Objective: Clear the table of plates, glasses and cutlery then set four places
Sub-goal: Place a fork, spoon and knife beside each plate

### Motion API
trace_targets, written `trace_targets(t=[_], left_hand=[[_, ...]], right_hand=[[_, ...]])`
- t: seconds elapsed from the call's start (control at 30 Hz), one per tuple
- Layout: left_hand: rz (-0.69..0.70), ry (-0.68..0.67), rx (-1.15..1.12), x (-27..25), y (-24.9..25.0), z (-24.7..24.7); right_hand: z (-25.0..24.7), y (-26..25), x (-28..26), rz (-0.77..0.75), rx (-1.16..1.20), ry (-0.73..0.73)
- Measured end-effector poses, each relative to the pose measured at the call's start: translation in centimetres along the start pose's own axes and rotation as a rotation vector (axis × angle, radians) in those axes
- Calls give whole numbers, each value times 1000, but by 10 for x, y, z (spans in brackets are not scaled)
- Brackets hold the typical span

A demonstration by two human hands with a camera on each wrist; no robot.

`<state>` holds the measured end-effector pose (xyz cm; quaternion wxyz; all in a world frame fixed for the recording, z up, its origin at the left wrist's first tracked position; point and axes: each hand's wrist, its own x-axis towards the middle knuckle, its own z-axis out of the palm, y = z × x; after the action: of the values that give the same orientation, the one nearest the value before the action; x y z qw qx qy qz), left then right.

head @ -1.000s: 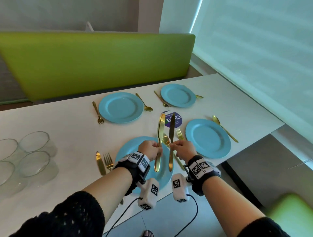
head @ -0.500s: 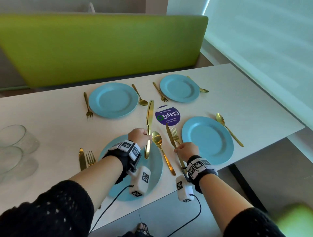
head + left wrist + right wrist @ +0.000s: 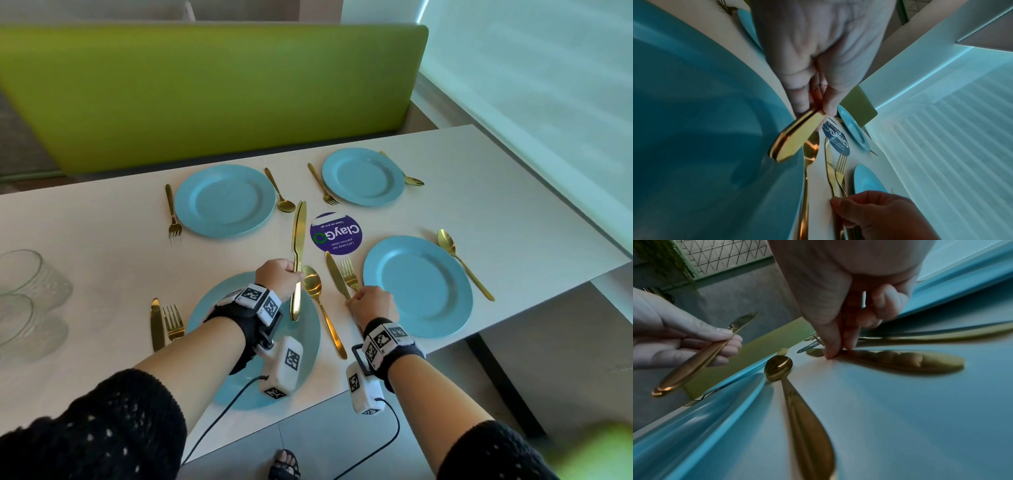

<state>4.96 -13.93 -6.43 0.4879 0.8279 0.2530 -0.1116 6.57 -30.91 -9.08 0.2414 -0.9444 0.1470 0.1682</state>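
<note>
- Head view: the left hand [image 3: 279,277] held two gold knives [image 3: 298,253] together by the handles, fingers curled round them, blades pointing away over the white table [image 3: 479,192], clear of the surface.
- The right hand [image 3: 371,303] was lowered onto a third gold knife [image 3: 336,275] lying on the table, just beside a gold fork [image 3: 349,277] and left of the near right blue plate [image 3: 418,286]; fingers curled at its handle.
- A gold spoon [image 3: 317,301] lay between the hands, alongside the near left blue plate [image 3: 308,329].
- Two more blue plates [image 3: 224,200] sat at the far side with forks and spoons; a purple round sticker [image 3: 336,233] marked the middle, and clear glasses [image 3: 24,284] stood at the left edge.
- Left wrist view: thumb and fingers [image 3: 799,97] pinched the stacked knife handles [image 3: 789,142] above the plate rim; the right hand [image 3: 875,212] touched the lying knife [image 3: 829,167] beside the fork [image 3: 840,168].
- Right wrist view: the right fingertips [image 3: 831,352] pinched the lying knife's handle [image 3: 900,361] on the table; the spoon [image 3: 779,368] lay near, and the left hand [image 3: 674,337] gripped its knives [image 3: 702,356].
</note>
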Motion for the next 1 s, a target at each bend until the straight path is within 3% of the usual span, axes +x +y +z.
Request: trace_targets(t=[0.63, 0.77, 1.0], left_hand=[[1, -36, -40, 5, -5, -20], [-22, -81, -80, 19, 2, -34], [-37, -180, -175, 48, 9, -67]], right_hand=[[-10, -12, -5, -10, -11, 9], [-14, -47, -9, -139, -15, 42], [-4, -119, -18, -522, -133, 53]])
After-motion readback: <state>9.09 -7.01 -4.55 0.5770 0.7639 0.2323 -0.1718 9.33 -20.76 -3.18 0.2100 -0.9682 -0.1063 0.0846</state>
